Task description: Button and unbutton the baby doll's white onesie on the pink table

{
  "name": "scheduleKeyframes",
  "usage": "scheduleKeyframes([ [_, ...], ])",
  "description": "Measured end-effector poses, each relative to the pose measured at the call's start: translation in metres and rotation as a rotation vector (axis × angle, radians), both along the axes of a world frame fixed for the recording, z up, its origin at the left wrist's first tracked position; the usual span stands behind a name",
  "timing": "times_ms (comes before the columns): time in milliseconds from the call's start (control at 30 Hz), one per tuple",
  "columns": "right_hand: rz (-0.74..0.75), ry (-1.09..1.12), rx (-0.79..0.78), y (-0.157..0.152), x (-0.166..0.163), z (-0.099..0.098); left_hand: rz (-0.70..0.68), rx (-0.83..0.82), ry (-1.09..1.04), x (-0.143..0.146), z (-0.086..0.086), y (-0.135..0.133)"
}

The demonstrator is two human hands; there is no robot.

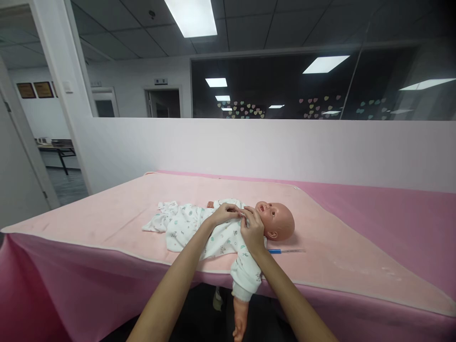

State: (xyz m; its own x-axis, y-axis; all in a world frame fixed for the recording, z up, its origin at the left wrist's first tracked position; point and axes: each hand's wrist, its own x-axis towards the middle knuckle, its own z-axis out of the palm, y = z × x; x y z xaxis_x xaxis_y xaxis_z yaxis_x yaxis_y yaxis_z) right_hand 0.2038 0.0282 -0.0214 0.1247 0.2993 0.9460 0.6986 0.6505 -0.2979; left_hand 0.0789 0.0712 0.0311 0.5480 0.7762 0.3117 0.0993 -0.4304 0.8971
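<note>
A baby doll [281,221] lies on its back, head to the right, dressed in a white printed baby outfit [221,237]. Near the doll's neck my left hand [227,213] bends its fingers in a pinch at the outfit's collar. Close against it, my right hand [252,229] pinches the same upper chest area, just below the doll's chin. The fingertips of both hands nearly meet, and the small bit of cloth between them is mostly hidden. One doll arm [240,316] hangs over the table's near edge, its sleeve around the upper part.
A slim stick with a blue part [275,251] lies beside the doll's head. Beneath everything is a peach pad [117,209] over a pink cover [402,213], with its edge dropping toward me. A low white wall [249,147] with glass above stands behind.
</note>
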Motion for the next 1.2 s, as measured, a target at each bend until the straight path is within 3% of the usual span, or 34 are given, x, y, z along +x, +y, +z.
scheduleKeyframes([
  [233,0.004,0.003,-0.009,-0.0008,0.0001,0.0015,0.022,0.053,0.036,-0.0002,0.0011,0.0003],
  [833,0.033,0.001,0.012,-0.0036,-0.0004,0.0044,-0.085,-0.160,0.019,-0.0020,0.0023,0.0050],
  [1200,0.086,-0.050,-0.009,-0.0061,-0.0017,0.0072,-0.055,-0.096,0.002,-0.0007,0.0003,0.0069],
])
